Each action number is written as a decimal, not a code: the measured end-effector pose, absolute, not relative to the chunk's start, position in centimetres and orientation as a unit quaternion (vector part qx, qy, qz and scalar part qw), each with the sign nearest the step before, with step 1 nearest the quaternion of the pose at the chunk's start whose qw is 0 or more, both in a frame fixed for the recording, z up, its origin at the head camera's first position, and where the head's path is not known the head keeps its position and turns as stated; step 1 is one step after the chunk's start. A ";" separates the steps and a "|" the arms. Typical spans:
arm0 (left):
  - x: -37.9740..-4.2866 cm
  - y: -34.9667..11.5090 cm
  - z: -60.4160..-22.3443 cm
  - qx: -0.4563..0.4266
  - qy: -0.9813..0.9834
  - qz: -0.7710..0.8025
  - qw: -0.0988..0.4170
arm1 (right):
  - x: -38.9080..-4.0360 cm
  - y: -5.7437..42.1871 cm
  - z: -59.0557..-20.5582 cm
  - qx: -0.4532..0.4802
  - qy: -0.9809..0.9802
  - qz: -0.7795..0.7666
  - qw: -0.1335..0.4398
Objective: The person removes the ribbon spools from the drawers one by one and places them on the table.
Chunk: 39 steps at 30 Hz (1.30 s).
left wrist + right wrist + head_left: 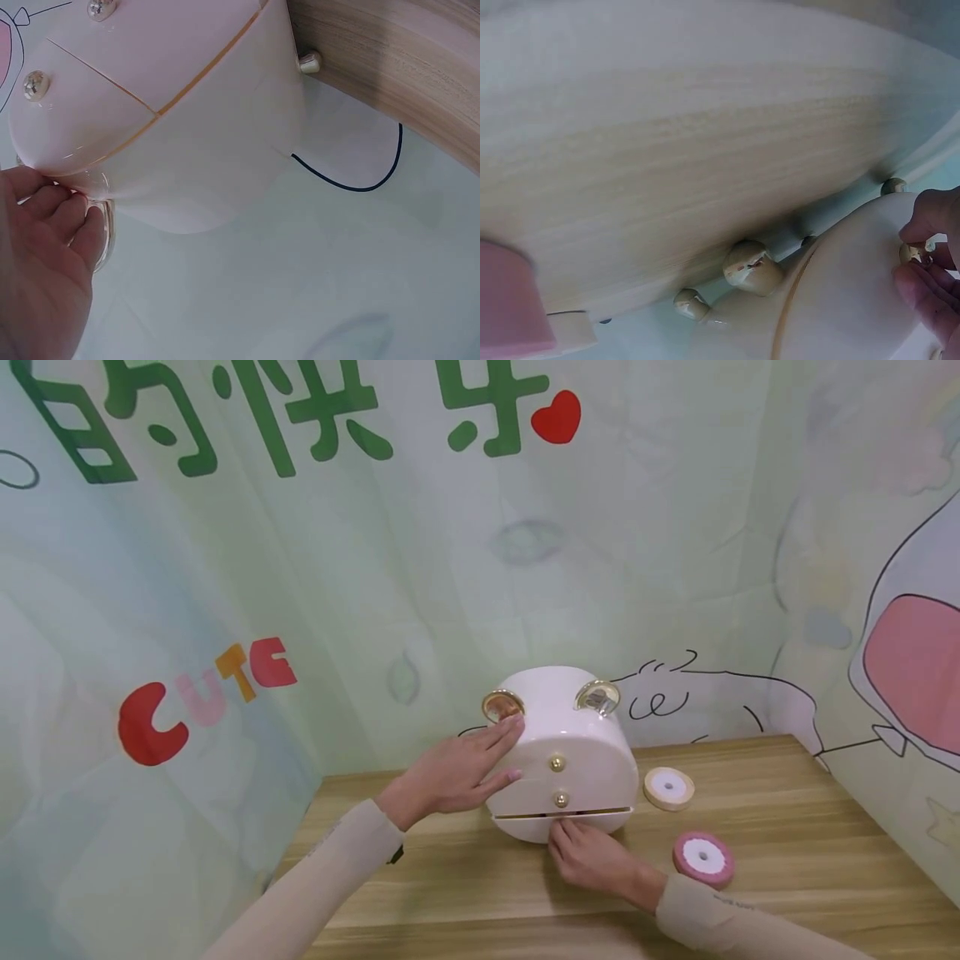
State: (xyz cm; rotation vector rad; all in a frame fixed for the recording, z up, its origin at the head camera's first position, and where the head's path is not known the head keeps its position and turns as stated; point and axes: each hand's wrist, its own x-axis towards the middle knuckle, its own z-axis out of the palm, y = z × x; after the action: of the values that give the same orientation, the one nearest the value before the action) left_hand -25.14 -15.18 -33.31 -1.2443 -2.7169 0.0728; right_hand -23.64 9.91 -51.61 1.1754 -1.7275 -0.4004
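Observation:
A white, rounded drawer box with two gold-rimmed ears stands on the table. Its front carries gold knobs in a vertical row, the lowest hidden by fingers in the head view. My left hand rests against the box's upper left, fingers extended beside the left ear; the left wrist view shows those fingertips touching the glossy surface. At the lowest drawer, my right hand pinches its gold knob between thumb and fingers. A narrow dark gap runs along that drawer's top edge.
Two ribbon rolls lie right of the box: a cream one farther back and a pink one near the right forearm. A printed cloth backdrop hangs behind the wood-grain table.

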 end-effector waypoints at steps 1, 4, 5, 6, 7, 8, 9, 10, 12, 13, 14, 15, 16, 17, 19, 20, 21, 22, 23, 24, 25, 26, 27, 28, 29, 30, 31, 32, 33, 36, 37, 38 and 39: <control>-25.1 -15.2 -33.3 -0.416 -0.906 0.025 0.076 | -23.5 9.9 -51.7 0.486 -0.709 -0.162 0.485; -25.2 -15.2 -33.4 -0.415 -0.906 0.025 0.076 | -23.1 10.0 -51.9 0.493 -0.705 -0.160 0.484; -25.2 -15.2 -33.4 -0.415 -0.906 0.025 0.076 | -22.9 10.0 -51.9 0.495 -0.703 -0.161 0.484; -25.2 -15.2 -33.5 -0.415 -0.906 0.025 0.076 | -22.7 10.0 -51.9 0.497 -0.701 -0.162 0.484; -25.2 -15.2 -33.5 -0.414 -0.907 0.025 0.076 | -22.4 10.0 -51.9 0.499 -0.699 -0.165 0.484; -25.2 -15.2 -33.5 -0.415 -0.906 0.024 0.077 | -22.1 10.0 -51.9 0.500 -0.700 -0.166 0.483; -25.2 -15.2 -33.5 -0.415 -0.906 0.023 0.077 | -21.8 10.1 -51.7 0.501 -0.699 -0.167 0.481; -25.2 -15.2 -33.5 -0.415 -0.906 0.024 0.078 | -21.4 10.1 -51.6 0.502 -0.700 -0.167 0.481; -25.2 -15.2 -33.5 -0.416 -0.905 0.023 0.081 | -20.7 10.1 -51.4 0.503 -0.702 -0.164 0.476; -25.1 -15.2 -33.5 -0.417 -0.905 0.022 0.081 | -20.3 10.2 -51.4 0.505 -0.705 -0.161 0.471; -25.1 -15.2 -33.5 -0.417 -0.905 0.023 0.081 | -20.0 10.2 -51.4 0.507 -0.707 -0.158 0.467; -25.1 -15.2 -33.5 -0.416 -0.906 0.023 0.080 | -19.7 10.2 -51.5 0.510 -0.707 -0.156 0.466; -25.1 -15.2 -33.5 -0.415 -0.906 0.023 0.080 | -19.5 10.2 -51.6 0.512 -0.707 -0.154 0.463; -25.1 -15.2 -33.5 -0.414 -0.907 0.023 0.078 | -19.3 10.2 -51.8 0.515 -0.707 -0.152 0.461; -25.1 -15.2 -33.5 -0.413 -0.907 0.021 0.076 | -18.7 10.2 -51.8 0.521 -0.704 -0.152 0.458; -25.1 -15.2 -33.5 -0.412 -0.908 0.020 0.075 | -18.5 10.2 -51.8 0.523 -0.702 -0.153 0.458; -25.1 -15.2 -33.5 -0.412 -0.908 0.019 0.074 | -18.2 10.2 -51.7 0.524 -0.699 -0.155 0.460; -25.1 -15.2 -33.5 -0.412 -0.908 0.019 0.073 | -17.9 10.2 -51.6 0.525 -0.699 -0.154 0.460; -25.1 -15.2 -33.5 -0.412 -0.908 0.019 0.073 | -17.6 10.1 -51.4 0.526 -0.698 -0.154 0.461; -25.0 -15.2 -33.5 -0.411 -0.908 0.021 0.073 | -17.4 10.1 -51.3 0.526 -0.695 -0.154 0.464; -25.0 -15.2 -33.5 -0.411 -0.908 0.023 0.073 | -17.1 10.1 -51.2 0.527 -0.694 -0.154 0.466; -25.0 -15.2 -33.5 -0.411 -0.908 0.024 0.074 | -16.9 10.0 -51.0 0.528 -0.692 -0.154 0.467; -25.0 -15.2 -33.4 -0.411 -0.908 0.025 0.074 | -16.6 10.0 -50.9 0.530 -0.692 -0.152 0.466; -25.0 -15.2 -33.4 -0.410 -0.909 0.024 0.073 | -16.4 10.0 -50.9 0.533 -0.693 -0.147 0.463; -25.0 -15.1 -33.4 -0.410 -0.909 0.024 0.072 | -16.2 10.0 -50.9 0.535 -0.694 -0.144 0.460; -25.0 -15.1 -33.4 -0.411 -0.909 0.021 0.071 | -16.1 10.1 -51.0 0.537 -0.696 -0.139 0.455; -25.0 -15.1 -33.4 -0.411 -0.909 0.019 0.069 | -16.0 10.1 -51.1 0.539 -0.700 -0.133 0.450; -25.0 -15.1 -33.5 -0.410 -0.909 0.016 0.066 | -15.9 10.1 -51.2 0.540 -0.701 -0.128 0.448; -25.1 -15.1 -33.5 -0.409 -0.910 0.014 0.064 | -15.8 10.2 -51.3 0.541 -0.702 -0.124 0.447; -25.1 -15.1 -33.5 -0.409 -0.910 0.011 0.064 | -15.6 10.2 -51.3 0.542 -0.698 -0.120 0.453; -25.2 -15.1 -33.6 -0.408 -0.911 0.011 0.064 | -15.6 10.2 -51.2 0.542 -0.696 -0.118 0.456; -25.2 -15.1 -33.6 -0.407 -0.911 0.012 0.064 | -15.5 10.2 -51.1 0.542 -0.695 -0.116 0.458; -25.2 -15.1 -33.6 -0.408 -0.910 0.012 0.065 | -15.4 10.3 -51.0 0.540 -0.695 -0.115 0.460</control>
State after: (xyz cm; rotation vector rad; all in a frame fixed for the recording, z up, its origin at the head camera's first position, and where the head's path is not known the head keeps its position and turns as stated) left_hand -25.18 -15.09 -33.60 -1.2316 -2.7469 0.0373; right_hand -15.40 10.26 -51.03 1.3289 -1.7110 -0.2840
